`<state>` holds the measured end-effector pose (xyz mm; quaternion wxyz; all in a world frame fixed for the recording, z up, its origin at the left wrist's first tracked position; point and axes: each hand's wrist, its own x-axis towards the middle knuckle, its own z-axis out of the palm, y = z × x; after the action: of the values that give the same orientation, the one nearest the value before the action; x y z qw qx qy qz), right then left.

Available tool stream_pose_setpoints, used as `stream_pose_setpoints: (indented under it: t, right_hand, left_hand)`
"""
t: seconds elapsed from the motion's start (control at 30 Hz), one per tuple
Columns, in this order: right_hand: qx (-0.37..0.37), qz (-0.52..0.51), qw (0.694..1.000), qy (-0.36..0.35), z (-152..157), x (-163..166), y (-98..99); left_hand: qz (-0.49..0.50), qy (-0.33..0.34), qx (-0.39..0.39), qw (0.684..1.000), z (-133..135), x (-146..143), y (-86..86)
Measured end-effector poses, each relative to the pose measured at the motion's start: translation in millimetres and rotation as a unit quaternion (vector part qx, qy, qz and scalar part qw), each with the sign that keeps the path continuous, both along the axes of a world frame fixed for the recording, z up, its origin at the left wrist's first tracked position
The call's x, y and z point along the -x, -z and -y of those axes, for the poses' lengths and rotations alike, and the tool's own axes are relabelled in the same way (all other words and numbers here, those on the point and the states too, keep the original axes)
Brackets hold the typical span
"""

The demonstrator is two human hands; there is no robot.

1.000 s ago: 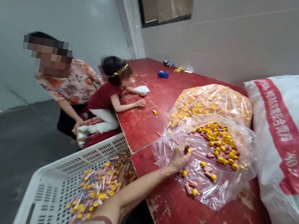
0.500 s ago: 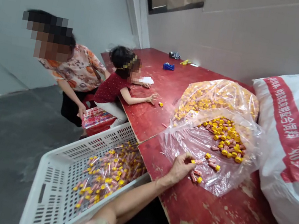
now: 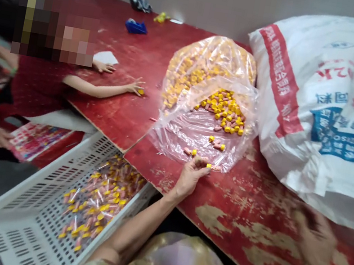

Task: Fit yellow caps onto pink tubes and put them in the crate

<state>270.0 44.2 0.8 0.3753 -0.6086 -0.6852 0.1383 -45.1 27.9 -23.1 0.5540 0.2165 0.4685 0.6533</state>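
My left hand [image 3: 188, 178] is closed at the front edge of a clear plastic bag [image 3: 175, 143], pinching a small pink tube with a yellow cap [image 3: 214, 168] between thumb and fingers. Several more such tubes lie close by on the plastic, among them one [image 3: 189, 151] just beyond my fingers. A large heap of them [image 3: 227, 109] fills the back of the bag. Off to the right, my right hand [image 3: 315, 232] is over the table, smeared by motion; whether anything is in its fingers does not show.
Left of my arm stands a white slotted crate [image 3: 19, 203] holding many wrapped yellow-capped pieces. A big white printed sack [image 3: 285, 138] bulges on the right of the worn red table [image 3: 229, 201]. Two other people are at the left; one reaches a hand [image 3: 135, 86] onto the table. A blue tape dispenser [image 3: 135, 27] sits farther back.
My view has swung to the right and down. My right hand has come into view. My left hand stays near the bag's front edge, pinching a yellow-capped tube. The other person's hand now covers a yellow-capped piece.
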Motion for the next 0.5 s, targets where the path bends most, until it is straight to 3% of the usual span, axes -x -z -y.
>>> stream_pose_setpoints:
  t: [0.13, 0.23, 0.37, 0.5]
  right_hand:
    - [0.004, -0.049, 0.980, -0.193, 19, 70, 8.3]
    - [-0.014, -0.035, 0.965, -0.259, 14, 96, 11.7]
    - [-0.006, -0.034, 0.957, -0.287, 10, 98, 20.3]
    - [-0.011, -0.057, 0.960, -0.273, 13, 103, 27.9]
  left_hand:
    - [-0.011, 0.093, 0.009, 0.996, 10, -31, -1.4]
    - [-0.028, 0.081, 0.020, 0.996, 17, -41, -1.5]
    - [-0.017, 0.038, 0.044, 0.998, 20, -40, -0.7]
    - [-0.004, 0.054, 0.037, 0.998, 25, -47, 0.2]
